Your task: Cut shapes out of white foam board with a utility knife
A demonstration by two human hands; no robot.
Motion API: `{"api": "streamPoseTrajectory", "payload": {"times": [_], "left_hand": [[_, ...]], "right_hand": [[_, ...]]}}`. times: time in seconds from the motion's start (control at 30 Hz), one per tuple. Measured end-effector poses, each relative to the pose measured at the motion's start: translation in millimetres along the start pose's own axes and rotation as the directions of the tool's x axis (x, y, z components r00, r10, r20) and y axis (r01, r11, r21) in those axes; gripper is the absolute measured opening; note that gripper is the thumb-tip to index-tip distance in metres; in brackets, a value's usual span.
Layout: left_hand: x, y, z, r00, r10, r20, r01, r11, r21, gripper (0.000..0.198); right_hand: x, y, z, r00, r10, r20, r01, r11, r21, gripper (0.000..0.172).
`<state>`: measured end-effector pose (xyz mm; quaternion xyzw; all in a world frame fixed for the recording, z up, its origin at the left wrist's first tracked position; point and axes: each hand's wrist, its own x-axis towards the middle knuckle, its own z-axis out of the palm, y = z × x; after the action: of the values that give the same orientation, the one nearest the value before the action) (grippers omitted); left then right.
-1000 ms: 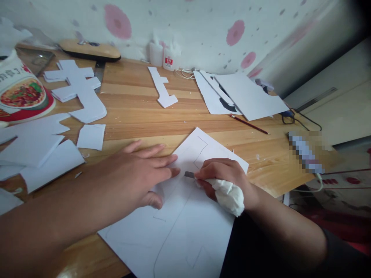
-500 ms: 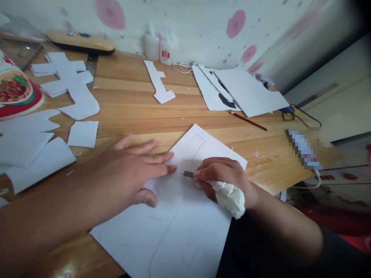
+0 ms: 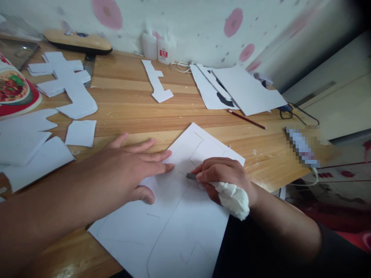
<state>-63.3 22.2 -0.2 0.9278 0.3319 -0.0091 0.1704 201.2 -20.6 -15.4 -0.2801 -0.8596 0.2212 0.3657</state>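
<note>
A large white sheet (image 3: 176,216) with pencil outlines lies at the near edge of the wooden table (image 3: 130,112). My left hand (image 3: 127,173) lies flat on the sheet's left part, fingers stretched out, pressing it down. My right hand (image 3: 223,177) is closed round a small grey blade (image 3: 191,176) wrapped in white tissue (image 3: 234,199). The blade's tip touches the sheet on a drawn line, just right of my left fingertips.
Cut white shapes (image 3: 66,83) and scraps (image 3: 81,133) lie at the left, a stepped strip (image 3: 156,83) at the back middle. Glue bottles (image 3: 164,50) stand by the wall. More sheets (image 3: 243,92) and a red pencil (image 3: 246,119) lie at the right. A printed tub (image 3: 14,88) sits far left.
My right hand has drawn the blade slightly right and toward me along the line. The view has shifted a little; my left hand stays pressed on the sheet.
</note>
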Motion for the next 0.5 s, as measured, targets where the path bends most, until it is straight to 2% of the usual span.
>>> {"api": "streamPoseTrajectory", "payload": {"times": [0.17,0.23,0.27,0.3,0.37,0.43,0.5], "left_hand": [[3.8,0.7,-0.7,0.999,-0.028,0.024,0.028,1.0,-0.002,0.064],[4.2,-1.2,0.3,1.0,0.011,0.002,-0.011,1.0,-0.003,0.065],[3.9,-2.4,0.9,0.999,0.037,-0.011,-0.037,0.999,-0.003,0.065],[3.4,-3.7,1.4,0.998,0.059,-0.022,-0.059,0.998,-0.004,0.065],[1.8,-5.4,1.6,0.996,0.081,-0.031,-0.081,0.997,0.0,0.065],[-0.2,-5.3,0.8,0.996,0.076,-0.039,-0.075,0.997,0.027,0.065],[-2.1,-3.3,-0.4,0.995,0.065,-0.07,-0.06,0.996,0.067,0.063]], "right_hand": [[-1.8,-0.4,-2.5,0.999,0.053,-0.003,-0.052,0.996,0.067,0.013],[-2.8,0.4,-3.9,0.983,0.171,-0.069,-0.158,0.973,0.166,0.012],[-2.8,0.9,-4.4,0.958,0.256,-0.131,-0.218,0.944,0.247,0.011],[-2.5,1.3,-4.8,0.915,0.349,-0.201,-0.268,0.901,0.341,0.01],[-0.7,1.4,-6.2,0.783,0.522,-0.338,-0.315,0.802,0.508,0.008],[0.6,-0.3,-10.3,0.618,0.64,-0.456,-0.322,0.735,0.597,0.008],[-1.7,-4.1,-17.9,0.447,0.7,-0.556,-0.325,0.707,0.628,0.009]]}}
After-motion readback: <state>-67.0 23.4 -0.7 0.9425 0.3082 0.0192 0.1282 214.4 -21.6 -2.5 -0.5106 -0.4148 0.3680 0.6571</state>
